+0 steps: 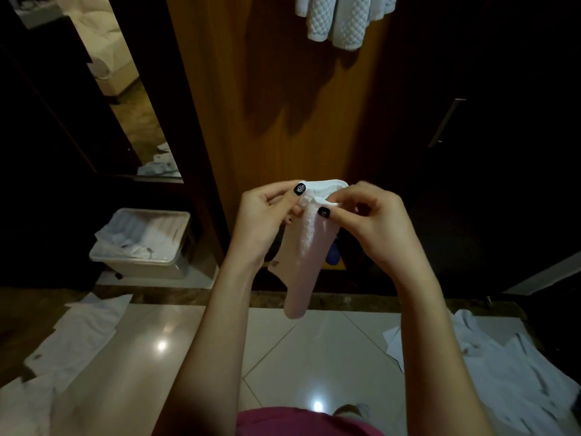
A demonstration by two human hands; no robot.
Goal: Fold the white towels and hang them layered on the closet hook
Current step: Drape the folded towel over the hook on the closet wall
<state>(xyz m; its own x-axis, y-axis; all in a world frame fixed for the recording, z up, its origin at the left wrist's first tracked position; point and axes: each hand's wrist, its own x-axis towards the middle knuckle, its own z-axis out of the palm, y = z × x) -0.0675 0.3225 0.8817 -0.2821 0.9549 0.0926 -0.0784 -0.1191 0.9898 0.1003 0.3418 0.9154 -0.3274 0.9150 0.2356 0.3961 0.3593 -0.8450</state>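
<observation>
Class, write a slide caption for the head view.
The left hand and right hand pinch a small white cloth below hanging towels.

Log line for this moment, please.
left hand, right hand: pinching small cloth | towels: hanging above | bin: holds white cloths

A warm wooden panel stands between a tall mirror on the left and a dark closet door with a metal handle, above a glossy pale tiled floor edged by a brown stone strip and dotted with lamp reflections.
</observation>
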